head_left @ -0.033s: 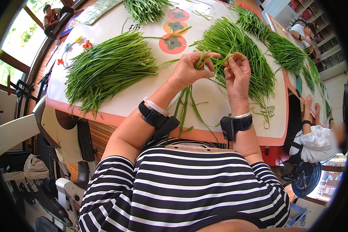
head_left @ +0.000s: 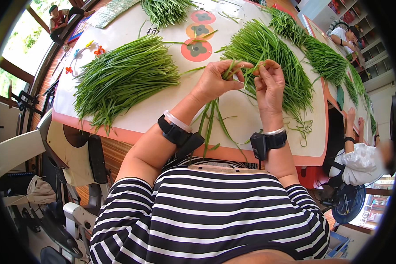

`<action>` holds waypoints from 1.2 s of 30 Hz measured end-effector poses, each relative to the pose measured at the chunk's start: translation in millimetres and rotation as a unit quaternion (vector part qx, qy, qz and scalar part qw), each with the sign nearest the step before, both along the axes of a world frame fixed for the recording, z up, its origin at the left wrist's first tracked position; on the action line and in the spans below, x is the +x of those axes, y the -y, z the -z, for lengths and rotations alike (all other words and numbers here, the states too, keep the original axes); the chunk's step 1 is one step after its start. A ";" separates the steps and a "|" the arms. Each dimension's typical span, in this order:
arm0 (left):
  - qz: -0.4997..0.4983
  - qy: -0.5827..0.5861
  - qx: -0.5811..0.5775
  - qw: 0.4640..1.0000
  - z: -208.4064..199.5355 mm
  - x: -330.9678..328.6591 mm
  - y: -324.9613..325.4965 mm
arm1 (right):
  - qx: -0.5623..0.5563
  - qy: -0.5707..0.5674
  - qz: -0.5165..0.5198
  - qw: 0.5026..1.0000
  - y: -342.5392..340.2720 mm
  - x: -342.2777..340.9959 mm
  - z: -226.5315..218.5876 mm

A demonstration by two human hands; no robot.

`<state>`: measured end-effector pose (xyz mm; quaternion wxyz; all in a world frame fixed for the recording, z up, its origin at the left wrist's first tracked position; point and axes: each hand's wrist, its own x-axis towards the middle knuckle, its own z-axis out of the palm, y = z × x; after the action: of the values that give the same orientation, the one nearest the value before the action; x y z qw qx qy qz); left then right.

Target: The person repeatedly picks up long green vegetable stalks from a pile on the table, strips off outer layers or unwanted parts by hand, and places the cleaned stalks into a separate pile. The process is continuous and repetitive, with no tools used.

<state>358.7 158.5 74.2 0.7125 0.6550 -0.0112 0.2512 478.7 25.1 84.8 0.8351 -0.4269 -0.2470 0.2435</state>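
A few garlic chives (head_left: 212,116) are gripped in my left hand (head_left: 214,81), their long flat leaves hanging down toward the table's near edge. Beside it, my right hand (head_left: 269,83) pinches thumb to forefinger on the stem end of a chive; the tip itself is partly hidden by the fingers. The two hands nearly meet above the table. Behind my right hand spreads a large pile of garlic chives (head_left: 290,61). Another big pile of garlic chives (head_left: 127,75) lies to the left of my left hand.
The white table (head_left: 158,119) has a pink border and printed round fruit pictures. A further chive bunch (head_left: 165,11) lies at the far side, with loose trimmings (head_left: 301,127) near the right. People sit at an adjoining table on the right. An office chair (head_left: 70,154) stands at the left.
My right fingers have shifted very slightly at the chive's end. Everything else looks the same.
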 end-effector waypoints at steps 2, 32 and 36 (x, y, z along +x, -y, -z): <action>-0.034 0.019 0.095 0.995 -1.5 0.7 2.3 | 0.005 -0.011 -0.005 1.000 -0.6 -0.3 2.7; 0.054 -0.123 -0.166 0.977 -5.4 -5.9 -7.3 | 0.041 0.045 -0.030 0.998 4.1 3.7 -4.0; 0.054 -0.099 -0.282 0.953 -8.4 -9.7 -15.8 | -0.040 0.162 -0.052 0.985 -0.4 -11.5 -3.0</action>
<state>349.0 174.3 82.6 0.8780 0.4479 0.0957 0.1392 467.2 25.5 87.8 0.7522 -0.4806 -0.3911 0.2243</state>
